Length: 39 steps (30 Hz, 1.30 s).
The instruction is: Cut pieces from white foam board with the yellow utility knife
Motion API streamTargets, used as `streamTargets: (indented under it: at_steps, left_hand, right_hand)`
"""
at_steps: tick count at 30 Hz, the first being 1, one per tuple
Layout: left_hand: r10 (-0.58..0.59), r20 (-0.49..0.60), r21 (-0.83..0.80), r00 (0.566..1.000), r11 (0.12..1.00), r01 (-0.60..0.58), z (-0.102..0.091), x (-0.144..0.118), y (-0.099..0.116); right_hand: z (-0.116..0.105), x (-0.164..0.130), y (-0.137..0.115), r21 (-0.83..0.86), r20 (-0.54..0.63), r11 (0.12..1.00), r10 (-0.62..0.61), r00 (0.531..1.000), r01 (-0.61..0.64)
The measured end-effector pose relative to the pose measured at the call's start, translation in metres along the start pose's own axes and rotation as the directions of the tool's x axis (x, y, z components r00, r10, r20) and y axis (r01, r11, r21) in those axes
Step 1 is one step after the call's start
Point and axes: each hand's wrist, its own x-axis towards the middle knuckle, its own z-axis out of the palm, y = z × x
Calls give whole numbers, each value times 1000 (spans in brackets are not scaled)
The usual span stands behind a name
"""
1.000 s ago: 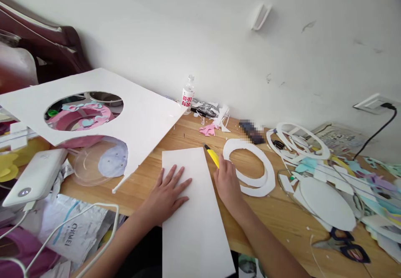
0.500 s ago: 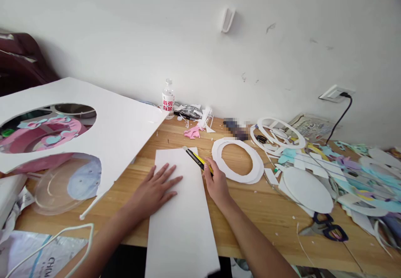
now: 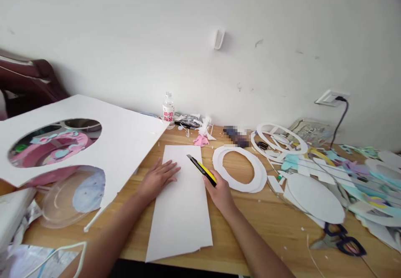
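Note:
A long white foam board strip [image 3: 181,223] lies flat on the wooden table, its near end slightly uneven. My left hand [image 3: 159,178] rests on the strip's left edge with fingers stretched out across it. In my right hand [image 3: 219,190] is a yellow and black utility knife [image 3: 203,171], held over the strip's right side. Its blade points up and to the left, above the board's surface; whether the tip touches is unclear. Just right of the knife lie white foam rings [image 3: 219,167], stacked on one another.
A large white board with cut-out holes [image 3: 125,131] leans over the left side, above a clear plastic lid [image 3: 56,207]. A bottle [image 3: 168,110] stands by the wall. Scissors [image 3: 340,240], white ovals [image 3: 316,196] and coloured scraps crowd the right.
The white strip has moved away from me, so its near end now lies on the table. Both hands remain at the strip, and the knife has shifted slightly right and lower in view.

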Motion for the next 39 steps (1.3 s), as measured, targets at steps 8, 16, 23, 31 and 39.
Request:
streamTargets:
  at_steps: [8, 16, 23, 31, 39]
  left_hand:
    - [-140, -58, -37, 988, 990, 138, -1, -4, 5]
    - [-248, -164, -76, 955, 968, 239, -4, -17, 16]
    - [-206, -131, -20, 970, 979, 205, -1, -70, 70]
    - [33, -86, 129, 996, 991, -22, -9, -118, 88]
    - [156, 65, 92, 986, 983, -161, -12, -113, 87]
  right_hand:
    - [-9, 3, 6, 19, -20, 991, -134, 991, 134]
    - [-5, -3, 7, -132, 148, 939, -299, 943, 318]
    - [-4, -5, -2, -258, 166, 865, -399, 902, 430]
    - [-4, -11, -7, -317, 214, 810, -445, 869, 493]
    - [-13, -31, -14, -409, 74, 822, -403, 912, 396]
